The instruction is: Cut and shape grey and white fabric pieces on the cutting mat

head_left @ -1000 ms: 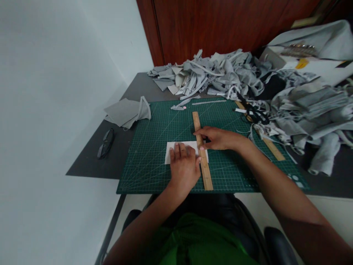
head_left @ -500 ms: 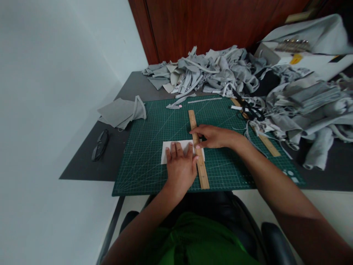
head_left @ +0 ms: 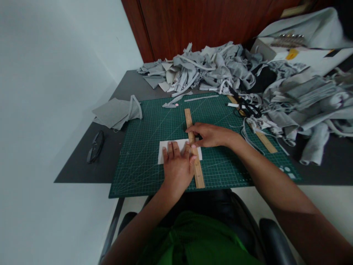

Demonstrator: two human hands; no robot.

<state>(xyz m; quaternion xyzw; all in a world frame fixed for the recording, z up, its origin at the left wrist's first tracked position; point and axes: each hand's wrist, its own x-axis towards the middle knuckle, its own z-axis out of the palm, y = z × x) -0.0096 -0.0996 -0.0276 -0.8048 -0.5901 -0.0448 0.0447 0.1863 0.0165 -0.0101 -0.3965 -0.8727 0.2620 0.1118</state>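
Note:
My left hand (head_left: 178,167) lies flat with its fingers spread on a small white rectangular piece, paper or fabric (head_left: 162,147). Its thumb touches the edge of a wooden ruler (head_left: 198,175). Laid across the right part of the white piece, the ruler runs from near the mat's front edge toward its middle. My right hand (head_left: 205,134) holds the ruler around its middle, thumb on the near side and fingertips across the far side. Beneath everything is a green gridded cutting mat (head_left: 149,129).
Grey fabric scraps (head_left: 217,64) are heaped at the back and right. Black scissors (head_left: 246,106) lie beside a second wooden ruler (head_left: 266,141). Grey fabric pieces (head_left: 114,112) and glasses (head_left: 96,147) are at the left. A white box (head_left: 278,53) stands back right.
The whole view has shifted slightly, so things appear a little further left. Both hands keep their places on the white piece and the ruler.

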